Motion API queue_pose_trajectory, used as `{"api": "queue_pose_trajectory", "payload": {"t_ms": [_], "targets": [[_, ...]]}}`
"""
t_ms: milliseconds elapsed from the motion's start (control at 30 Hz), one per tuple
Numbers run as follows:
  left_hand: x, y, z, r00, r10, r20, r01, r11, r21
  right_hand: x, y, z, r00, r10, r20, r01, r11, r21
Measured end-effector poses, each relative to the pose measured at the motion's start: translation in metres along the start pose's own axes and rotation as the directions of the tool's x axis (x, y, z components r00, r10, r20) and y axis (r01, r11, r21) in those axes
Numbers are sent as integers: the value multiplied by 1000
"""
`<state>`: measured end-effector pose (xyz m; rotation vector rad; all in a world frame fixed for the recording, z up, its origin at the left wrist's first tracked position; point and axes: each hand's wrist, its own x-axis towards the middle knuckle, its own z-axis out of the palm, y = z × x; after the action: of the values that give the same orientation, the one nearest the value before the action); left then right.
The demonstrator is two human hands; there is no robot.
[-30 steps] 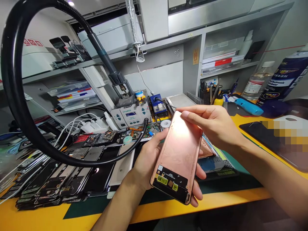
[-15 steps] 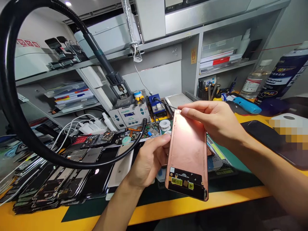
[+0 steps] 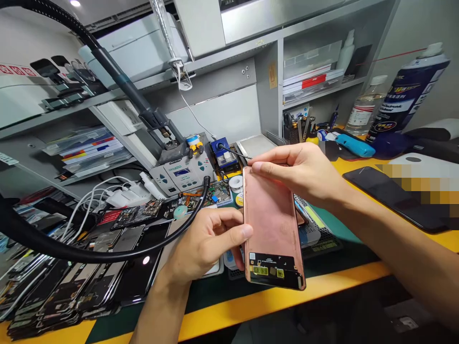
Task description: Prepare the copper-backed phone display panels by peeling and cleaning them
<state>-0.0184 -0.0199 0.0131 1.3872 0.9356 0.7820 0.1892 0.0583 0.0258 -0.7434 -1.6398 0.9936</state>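
Note:
A phone screen (image 3: 270, 215) with a copper-coloured back is held up in front of me, tilted, its back facing me. Across its lower end runs a black strip with yellow-green patches. My right hand (image 3: 301, 169) is closed on the top end, thumb on the copper face and fingers behind the edge. On the left edge, lower down, my left hand (image 3: 206, 243) grips with its thumb in front; some of its fingers are hidden behind the screen. Partly covered behind it lies a perforated tray or stand (image 3: 324, 236) on the green mat (image 3: 229, 296).
Stacked phone screens (image 3: 64, 282) fill the left side. A black hose (image 3: 179, 236) loops in front of the grey rework station (image 3: 182, 169). To the right are a black phone (image 3: 390, 196), a spray can (image 3: 409, 91) and a clear bottle (image 3: 366, 107).
My left thumb has slid down along the screen's left edge. The screen has turned slightly, and the bright glare on its copper back is gone. The camera view has shifted to the right.

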Motion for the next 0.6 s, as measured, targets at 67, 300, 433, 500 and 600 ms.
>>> {"api": "queue_pose_trajectory", "payload": {"t_ms": [67,300,433,500,600], "targets": [[0,0,0,1000,-8,-15,8,1000,28,0,0,0,1000,7,12,-7,1000,19],[1,-2,-1,1000,-9,-18,10,998,65,1,3,3,999,30,19,-31,999,38],[0,-3,0,1000,-6,-11,6,999,52,1,6,4,999,24,32,-26,998,57],[0,-3,1,1000,5,-23,-3,999,47,2,6,4,999,23,26,-25,997,77],[1,-5,2,976,90,-199,-82,996,47,2,5,6,998,57,19,-59,989,138]]}}
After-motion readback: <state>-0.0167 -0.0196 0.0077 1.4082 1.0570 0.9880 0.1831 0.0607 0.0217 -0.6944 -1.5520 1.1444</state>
